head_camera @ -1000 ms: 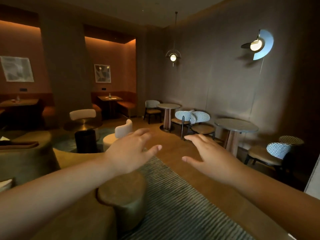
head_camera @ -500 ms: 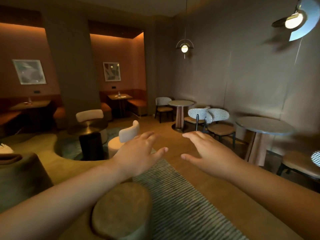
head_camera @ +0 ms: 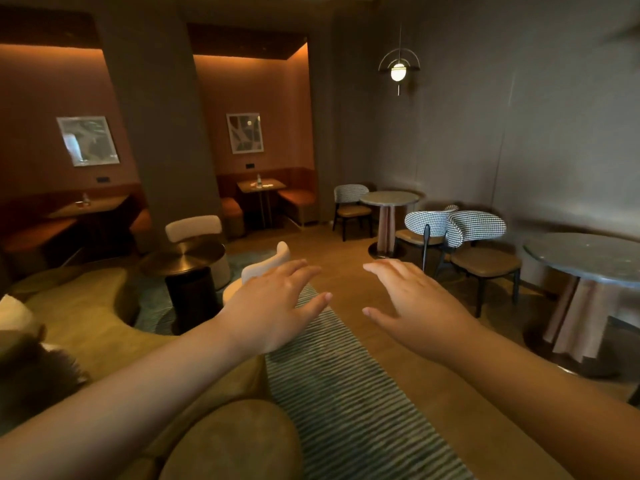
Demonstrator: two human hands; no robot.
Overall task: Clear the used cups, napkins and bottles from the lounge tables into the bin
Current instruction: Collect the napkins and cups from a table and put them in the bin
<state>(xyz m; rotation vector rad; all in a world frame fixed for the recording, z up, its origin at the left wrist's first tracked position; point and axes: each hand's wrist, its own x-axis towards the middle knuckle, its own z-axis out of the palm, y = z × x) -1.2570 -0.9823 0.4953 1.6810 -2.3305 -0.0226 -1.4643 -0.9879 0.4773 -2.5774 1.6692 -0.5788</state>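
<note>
My left hand (head_camera: 273, 306) and my right hand (head_camera: 412, 303) are stretched out in front of me, palms down, fingers straight, holding nothing. Far off, a booth table (head_camera: 261, 186) in the back alcove carries a small bottle (head_camera: 258, 180) and something pale beside it. A second booth table (head_camera: 91, 204) at the far left holds a bottle (head_camera: 85, 198) and a small cup (head_camera: 79, 204). No bin is in sight.
A green curved sofa (head_camera: 86, 306) and round stool (head_camera: 228, 441) lie at my left. A dark round side table (head_camera: 185, 258) stands beyond them. Round pedestal tables (head_camera: 389, 199) (head_camera: 588, 261) with checked chairs (head_camera: 474, 230) line the right wall. A striped rug (head_camera: 346, 393) runs ahead.
The view has moved forward and swung left; the right-hand tables and chairs have slid rightward and closer. Both hands stay outstretched and empty.
</note>
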